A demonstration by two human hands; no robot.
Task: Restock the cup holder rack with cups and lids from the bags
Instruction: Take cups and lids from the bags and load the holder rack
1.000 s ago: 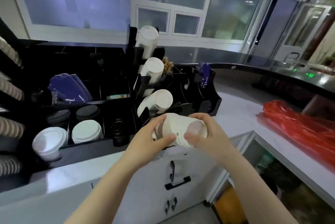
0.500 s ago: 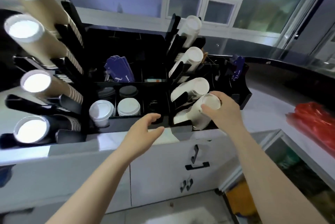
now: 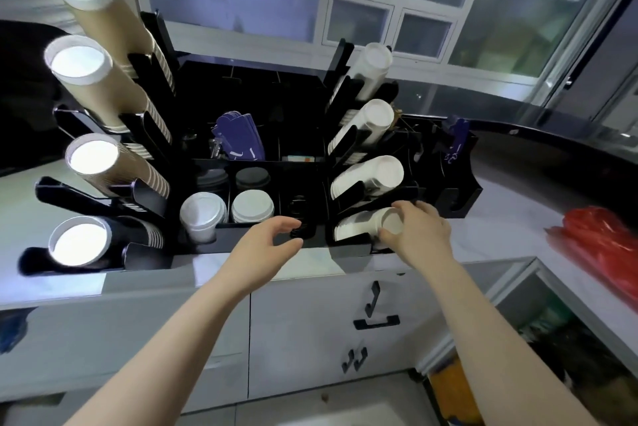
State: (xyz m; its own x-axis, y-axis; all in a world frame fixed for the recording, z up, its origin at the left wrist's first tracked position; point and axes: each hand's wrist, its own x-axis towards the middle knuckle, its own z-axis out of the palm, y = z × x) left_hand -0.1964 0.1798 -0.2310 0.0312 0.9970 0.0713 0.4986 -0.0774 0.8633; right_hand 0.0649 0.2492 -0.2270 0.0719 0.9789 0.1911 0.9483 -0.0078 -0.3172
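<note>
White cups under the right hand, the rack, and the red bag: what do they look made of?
White cups: likely paper, matte, with rolled rims. Rack: probably rigid plastic or acrylic, black and slightly glossy. Red bag: thin plastic film, shiny and crinkled.

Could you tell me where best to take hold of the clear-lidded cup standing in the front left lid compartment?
Probably the clear-lidded cup by its lid rim, from above and the front. It stands upright with the rack walls close around its body, so only the top is free for a grip.
</note>
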